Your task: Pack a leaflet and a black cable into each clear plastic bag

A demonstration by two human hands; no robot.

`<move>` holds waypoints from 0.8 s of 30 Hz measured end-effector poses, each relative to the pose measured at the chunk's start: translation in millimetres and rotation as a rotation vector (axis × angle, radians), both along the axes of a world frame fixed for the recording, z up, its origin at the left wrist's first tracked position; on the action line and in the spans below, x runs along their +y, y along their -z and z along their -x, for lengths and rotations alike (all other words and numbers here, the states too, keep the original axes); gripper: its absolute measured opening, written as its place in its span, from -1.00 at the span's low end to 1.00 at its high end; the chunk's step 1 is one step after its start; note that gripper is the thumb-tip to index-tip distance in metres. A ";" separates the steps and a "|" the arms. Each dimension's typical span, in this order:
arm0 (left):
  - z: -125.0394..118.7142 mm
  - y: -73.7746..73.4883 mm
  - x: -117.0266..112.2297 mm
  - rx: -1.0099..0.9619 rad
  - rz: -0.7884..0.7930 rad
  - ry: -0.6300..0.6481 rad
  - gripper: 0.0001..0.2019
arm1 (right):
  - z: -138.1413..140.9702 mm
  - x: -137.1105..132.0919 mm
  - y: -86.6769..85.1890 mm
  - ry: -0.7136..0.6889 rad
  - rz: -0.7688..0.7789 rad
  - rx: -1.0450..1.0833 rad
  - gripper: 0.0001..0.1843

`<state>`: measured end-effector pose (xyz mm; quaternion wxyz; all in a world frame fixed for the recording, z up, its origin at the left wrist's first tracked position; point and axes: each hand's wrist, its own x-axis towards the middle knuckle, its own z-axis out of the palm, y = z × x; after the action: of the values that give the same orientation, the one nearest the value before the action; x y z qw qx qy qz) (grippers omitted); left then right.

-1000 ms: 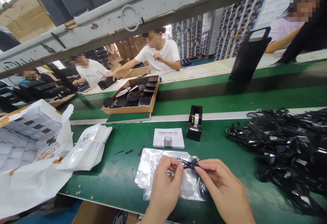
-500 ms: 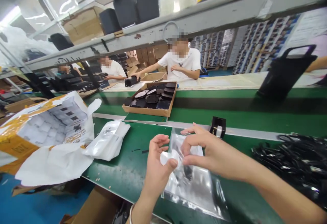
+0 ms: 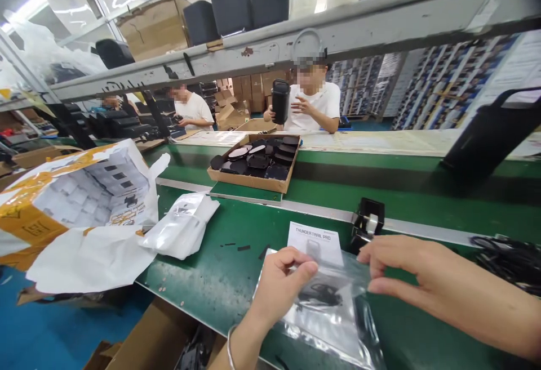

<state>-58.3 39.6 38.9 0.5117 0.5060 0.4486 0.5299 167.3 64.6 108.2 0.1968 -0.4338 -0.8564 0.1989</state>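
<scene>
A clear plastic bag (image 3: 338, 330) lies on the green bench in front of me, with a coiled black cable (image 3: 323, 295) showing through it. From its upper end sticks out a white leaflet (image 3: 315, 239) printed "THUNDER TRAIL PRO". My left hand (image 3: 281, 282) pinches the bag's left side near the mouth, thumb against forefinger. At the right corner of the mouth, the thumb and fingers of my right hand (image 3: 416, 285) are curled on the plastic edge. Just beyond the bag stands a black tape dispenser (image 3: 368, 221).
A carton of black parts (image 3: 249, 181) sits mid-bench. To the left are a stack of white packets (image 3: 181, 229) and an open white-and-orange sack (image 3: 38, 232). Black cables (image 3: 507, 260) are heaped right, below a black handled device (image 3: 494, 133). A co-worker (image 3: 313, 102) stands opposite.
My hands have moved apart, the right one toward the bag's right corner. Leaflet and cable now show plainly. Across the bench, the co-worker has raised a black device upright. The view has shifted slightly.
</scene>
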 end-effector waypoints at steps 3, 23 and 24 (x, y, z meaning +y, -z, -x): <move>-2.7 3.1 -0.3 0.031 -0.013 -0.031 -0.76 | -2.8 -2.5 26.8 0.157 0.164 0.264 -0.71; -1.4 6.7 10.8 0.077 0.110 0.013 -0.43 | 15.9 -10.4 80.4 0.054 -0.100 0.428 -0.73; -4.5 9.7 11.9 0.097 0.153 0.010 -0.56 | 13.2 -10.7 82.8 0.068 -0.121 0.414 -0.73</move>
<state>-53.7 51.5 29.1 0.5291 0.4927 0.5097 0.4663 154.2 53.9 25.4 0.4007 -0.3998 -0.7930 0.2253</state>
